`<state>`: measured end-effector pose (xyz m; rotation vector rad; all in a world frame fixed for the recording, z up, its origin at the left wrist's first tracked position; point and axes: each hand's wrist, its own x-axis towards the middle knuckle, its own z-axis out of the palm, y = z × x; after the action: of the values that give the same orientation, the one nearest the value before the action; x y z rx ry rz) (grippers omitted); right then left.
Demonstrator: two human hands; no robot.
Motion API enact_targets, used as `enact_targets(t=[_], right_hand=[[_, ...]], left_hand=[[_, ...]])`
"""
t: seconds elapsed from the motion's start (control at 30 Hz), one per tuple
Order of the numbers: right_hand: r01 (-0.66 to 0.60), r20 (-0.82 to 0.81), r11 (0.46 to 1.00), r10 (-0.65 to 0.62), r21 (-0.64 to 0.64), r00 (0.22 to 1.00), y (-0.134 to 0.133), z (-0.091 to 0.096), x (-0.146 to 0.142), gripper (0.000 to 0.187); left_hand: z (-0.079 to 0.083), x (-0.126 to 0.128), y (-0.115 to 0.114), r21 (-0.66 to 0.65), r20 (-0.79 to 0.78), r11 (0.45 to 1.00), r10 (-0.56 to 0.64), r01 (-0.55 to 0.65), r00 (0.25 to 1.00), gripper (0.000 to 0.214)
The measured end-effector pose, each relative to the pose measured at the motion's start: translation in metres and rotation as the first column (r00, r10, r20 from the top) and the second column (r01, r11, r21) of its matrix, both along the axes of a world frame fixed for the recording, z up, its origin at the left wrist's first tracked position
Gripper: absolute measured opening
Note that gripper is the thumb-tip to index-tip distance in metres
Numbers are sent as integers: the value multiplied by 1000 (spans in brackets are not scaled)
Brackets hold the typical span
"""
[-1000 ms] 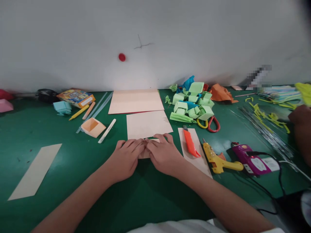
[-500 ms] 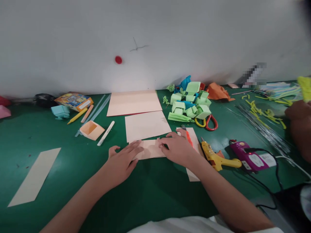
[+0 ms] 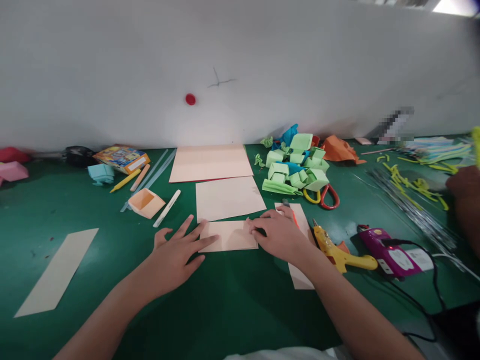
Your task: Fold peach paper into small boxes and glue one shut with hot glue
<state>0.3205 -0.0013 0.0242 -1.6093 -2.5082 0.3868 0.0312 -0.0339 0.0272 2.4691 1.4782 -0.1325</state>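
A narrow folded strip of pale peach paper (image 3: 229, 237) lies flat on the green table before me. My left hand (image 3: 176, 255) is open, fingers spread, its fingertips on the strip's left end. At the right end, my right hand (image 3: 279, 235) has bent fingers, thumb and forefinger closed on the strip's edge. Just above lies a flat peach sheet (image 3: 229, 199). Partly under my right hand and forearm is another peach strip (image 3: 301, 277). On it sits an orange and grey tool (image 3: 295, 218), mostly hidden by the hand.
To the right are a yellow glue gun (image 3: 333, 250), a purple power box (image 3: 393, 252) with cords, scissors (image 3: 329, 197) and folded green paper pieces (image 3: 296, 165). Leftward lie an open peach paper box (image 3: 146, 203), a white stick (image 3: 167, 208) and a cut strip (image 3: 56, 272). Another person's hand (image 3: 465, 192) shows far right.
My left hand has slid left along the strip and its fingers have spread, baring more paper. The right hand stays at the right end. The view has tilted up slightly.
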Motion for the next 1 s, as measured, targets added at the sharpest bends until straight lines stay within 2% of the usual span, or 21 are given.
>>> enact_targets(t=[0.1, 0.27, 0.4, 0.47, 0.57, 0.6, 0.73, 0.8, 0.9, 1.0], right_hand=[[7, -11, 1000, -7, 4, 1000, 0, -1, 0, 26], [10, -35, 1000, -10, 11, 999, -2, -3, 2, 24], [-86, -57, 995, 89, 42, 994, -11, 2, -1, 23], [-140, -72, 988, 145, 63, 987, -16, 3, -6, 33], [-199, -118, 978, 205, 65, 972, -20, 4, -13, 55], [-207, -137, 976, 215, 67, 967, -21, 3, -14, 55], [-187, -235, 980, 198, 70, 952, -17, 1, -15, 30], [-177, -292, 983, 186, 57, 938, -16, 1, -12, 25], [-167, -340, 985, 170, 38, 925, -15, 2, -9, 31], [-189, -353, 982, 179, 7, 918, -16, 4, -9, 47]], left_hand=[[0, -6, 2, 6, 15, 1000, -14, 14, 1000, 52], [-6, -11, 8, 101, 64, 995, 7, -13, 998, 54], [-9, -10, 10, 162, 120, 986, 8, -27, 993, 53], [-9, -10, 10, 172, 143, 985, 3, -28, 990, 53], [-6, -10, 8, 145, 167, 989, 11, -36, 986, 56], [-5, -10, 7, 130, 173, 991, 17, -40, 985, 58], [1, -10, 5, 73, 194, 996, 36, -51, 980, 61], [4, -10, 5, 46, 205, 997, 45, -56, 978, 63], [7, -9, 7, -9, 214, 998, 66, -65, 975, 65], [7, -11, 8, -57, 224, 995, 93, -82, 970, 65]])
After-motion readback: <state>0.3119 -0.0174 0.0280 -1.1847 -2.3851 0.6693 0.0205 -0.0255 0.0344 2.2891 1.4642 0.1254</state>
